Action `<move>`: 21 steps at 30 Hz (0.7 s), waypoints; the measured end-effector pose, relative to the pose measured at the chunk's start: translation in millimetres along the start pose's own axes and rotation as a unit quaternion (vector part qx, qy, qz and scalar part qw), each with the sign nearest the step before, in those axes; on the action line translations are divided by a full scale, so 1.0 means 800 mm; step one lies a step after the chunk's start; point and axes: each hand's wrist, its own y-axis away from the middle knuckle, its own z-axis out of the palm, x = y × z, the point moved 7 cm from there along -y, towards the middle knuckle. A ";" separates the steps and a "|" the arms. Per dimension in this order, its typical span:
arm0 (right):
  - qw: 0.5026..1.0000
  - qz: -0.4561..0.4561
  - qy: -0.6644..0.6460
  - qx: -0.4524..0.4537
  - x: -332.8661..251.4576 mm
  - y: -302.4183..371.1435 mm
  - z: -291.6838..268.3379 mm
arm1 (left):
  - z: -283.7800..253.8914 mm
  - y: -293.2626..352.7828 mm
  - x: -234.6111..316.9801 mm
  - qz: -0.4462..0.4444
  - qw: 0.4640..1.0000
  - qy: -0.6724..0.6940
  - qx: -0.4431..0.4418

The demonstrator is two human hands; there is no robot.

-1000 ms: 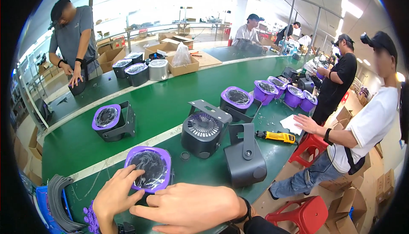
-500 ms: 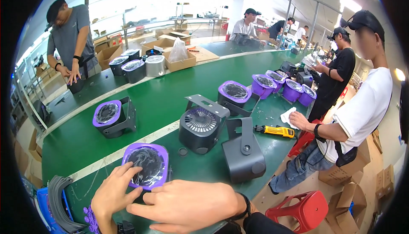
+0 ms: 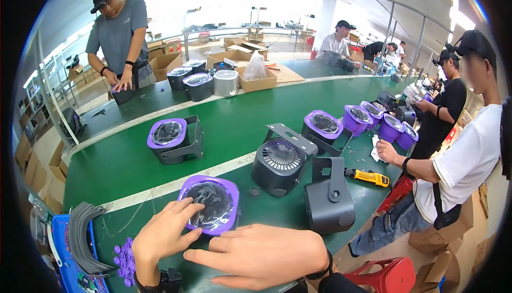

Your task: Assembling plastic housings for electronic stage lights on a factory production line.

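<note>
A rounded-square device with a purple rim and a clear-film-covered dark face (image 3: 212,205) sits at the table's near side. Fingertips of my left hand (image 3: 164,234) rest on its film and left rim, the fingers stretched and apart. My right hand (image 3: 266,255) reaches across at the device's near edge, fingers extended to the left; part of its grip side is hidden, and I see nothing held in it. Just right of the device lies a small dark round cap (image 3: 255,191). Beyond are a black housing with a round slotted grille (image 3: 281,155) and a black housing with a bracket (image 3: 329,202).
Another purple-rimmed unit in a bracket (image 3: 168,134) stands on the green belt. Purple caps (image 3: 124,261) and a blue tray of grey strips (image 3: 85,234) lie at left. A yellow power screwdriver (image 3: 368,177) and a red stool (image 3: 386,274) are right. Co-workers stand around.
The view has turned left, shifting the scene rightward. Both hands stay at the purple-rimmed device; the left fingers have shifted slightly over its face.
</note>
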 end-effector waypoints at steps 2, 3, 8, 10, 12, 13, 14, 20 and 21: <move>1.000 -0.001 0.003 -0.001 0.003 -0.001 0.000 | 0.002 -0.002 -0.003 0.000 1.000 -0.002 0.000; 1.000 0.000 0.002 -0.002 0.004 -0.001 -0.001 | 0.003 -0.002 -0.005 0.003 1.000 -0.006 0.002; 1.000 0.006 -0.008 -0.001 0.005 0.001 -0.002 | 0.004 -0.005 -0.008 0.010 1.000 0.000 -0.005; 1.000 -0.008 -0.019 0.010 0.003 0.000 -0.003 | 0.004 -0.002 -0.012 -0.002 1.000 -0.023 -0.021; 1.000 -0.003 -0.018 0.010 0.003 0.000 -0.003 | 0.004 -0.002 -0.013 -0.003 0.999 -0.023 -0.028; 1.000 -0.003 -0.019 0.009 0.003 0.000 -0.002 | 0.004 -0.002 -0.015 -0.010 0.999 -0.025 -0.035; 1.000 -0.002 -0.018 0.009 0.003 0.000 -0.002 | 0.004 -0.003 -0.014 -0.009 0.999 -0.025 -0.035; 1.000 -0.010 -0.023 0.019 0.002 0.001 -0.003 | 0.004 -0.004 -0.015 -0.018 0.999 -0.022 -0.032; 1.000 -0.006 -0.020 0.015 0.002 0.001 -0.003 | 0.004 -0.004 -0.014 -0.018 0.999 -0.026 -0.030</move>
